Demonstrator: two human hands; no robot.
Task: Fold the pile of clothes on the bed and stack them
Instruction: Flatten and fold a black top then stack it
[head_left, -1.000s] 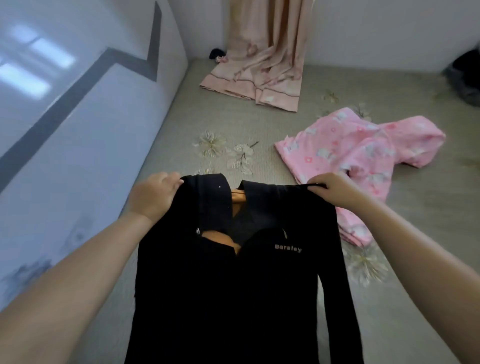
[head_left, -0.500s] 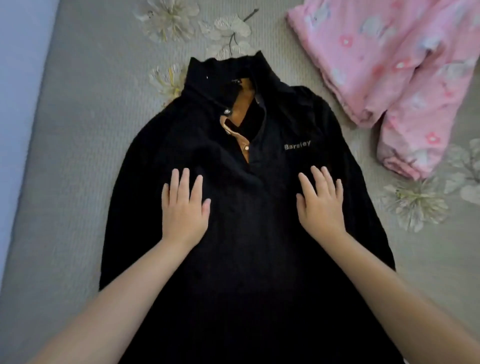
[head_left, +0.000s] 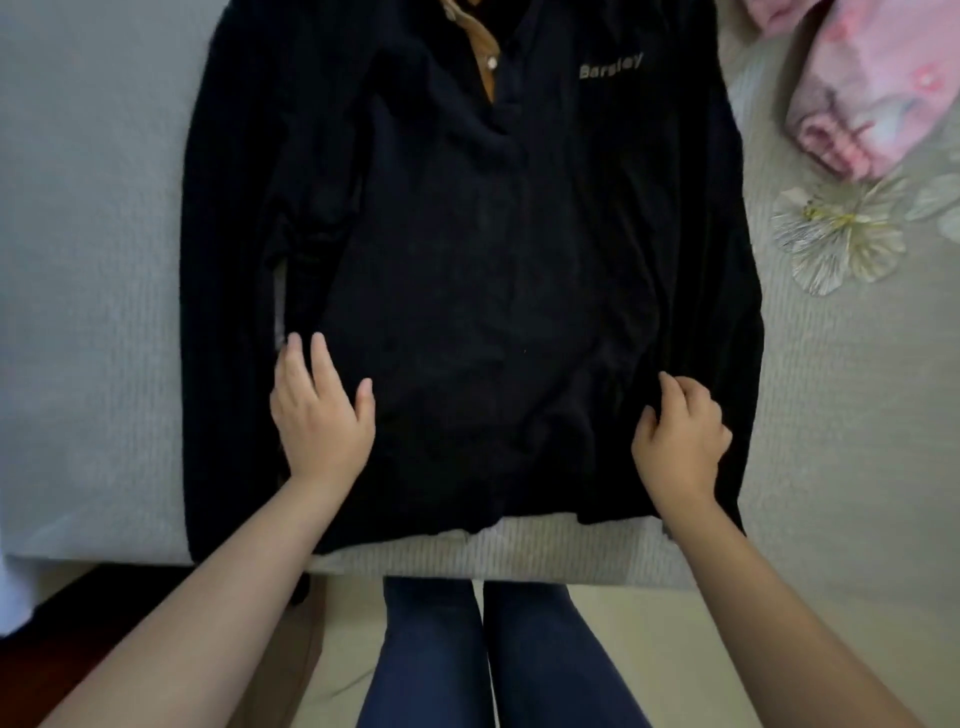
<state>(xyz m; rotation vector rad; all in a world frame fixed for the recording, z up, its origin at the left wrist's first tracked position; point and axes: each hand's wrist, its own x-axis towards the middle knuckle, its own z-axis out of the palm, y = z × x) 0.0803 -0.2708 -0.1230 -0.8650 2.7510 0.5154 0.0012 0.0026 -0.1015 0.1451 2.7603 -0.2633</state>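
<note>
The black top (head_left: 483, 270) lay flat on the bed (head_left: 93, 260), front up, its bottom hem near the bed's near edge. The left hand (head_left: 322, 415) rested on the cloth with fingers straight and spread, holding nothing. The right hand (head_left: 680, 436) sat on the cloth too, fingers bent a little (whether it pinched any cloth, I could not tell). This looked like the smoothing step, before any fold. Next, a sleeve and side would likely need folding in toward the middle. A pink garment (head_left: 872, 88) lay near the bed's far right corner, not folded yet.
</note>
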